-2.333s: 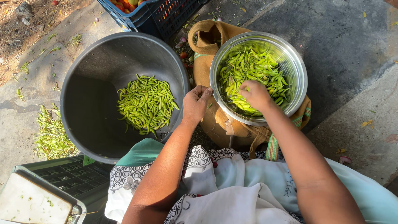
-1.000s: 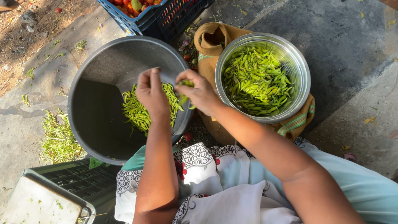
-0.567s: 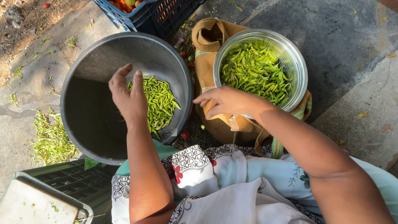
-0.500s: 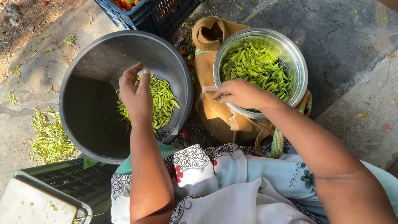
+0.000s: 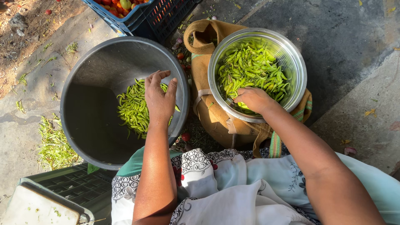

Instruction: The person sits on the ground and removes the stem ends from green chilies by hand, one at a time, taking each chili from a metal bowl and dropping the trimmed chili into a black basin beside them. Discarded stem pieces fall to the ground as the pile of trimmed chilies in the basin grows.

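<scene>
My left hand [image 5: 160, 98] hovers over the big grey tub [image 5: 87, 83], fingers spread, holding nothing, just above a heap of green chillies [image 5: 133, 110] on the tub's floor. My right hand [image 5: 253, 99] reaches into the steel bowl [image 5: 298, 79], its fingers curled down among the pile of green chillies [image 5: 250, 68] at the bowl's near edge. Whether it grips any I cannot tell. The bowl rests on a brown cloth bag [image 5: 208, 112].
A blue crate [image 5: 141, 16] of red and green fruit stands at the top. Green stem trimmings [image 5: 54, 143] lie on the ground at left. A dark plastic crate [image 5: 71, 185] and a white scale [image 5: 39, 208] sit at bottom left. Patterned cloth [image 5: 216, 183] covers my lap.
Both hands carried chillies from the bowl to the tub. The left hand opened over the tub; the right hand swung back into the steel bowl.
</scene>
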